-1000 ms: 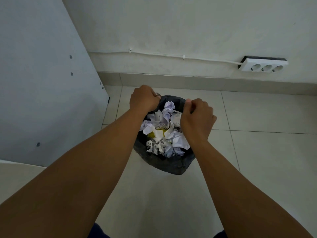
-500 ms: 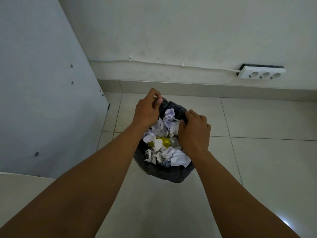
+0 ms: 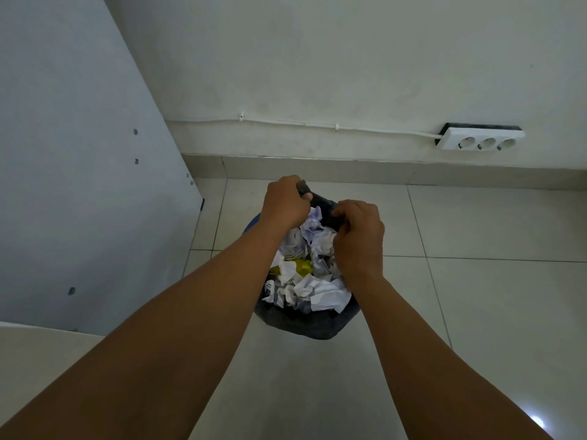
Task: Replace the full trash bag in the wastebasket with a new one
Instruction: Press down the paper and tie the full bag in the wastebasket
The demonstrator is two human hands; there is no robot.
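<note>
Both my arms are stretched out over the wastebasket (image 3: 251,224); only a sliver of its blue rim peeks out just left of my left wrist, the rest is buried under the black trash bag (image 3: 305,323) and my forearms. My left hand (image 3: 286,206) is fisted around a bunch of the bag's far edge; my right hand (image 3: 359,239) is curled tight on another bunch of that edge just beside it, fingers pinching the plastic. The bag sits on the tiled floor (image 3: 476,296) right under my hands, mouth facing up toward me, its long axis running away from me toward the wall (image 3: 317,74). It's stuffed with crumpled paper (image 3: 317,290), mostly white, with a yellow scrap (image 3: 301,266) between my wrists; the paper heaps up at the opening, so it sits right in the way between the near edge and the bunches I'm gripping. Off past my left arm there's a pale panel (image 3: 79,154) with screw heads; beyond my right hand, a white triple socket strip (image 3: 481,141) sits low on the wall, with a thin cable (image 3: 317,124) running along the wall behind both hands.
</note>
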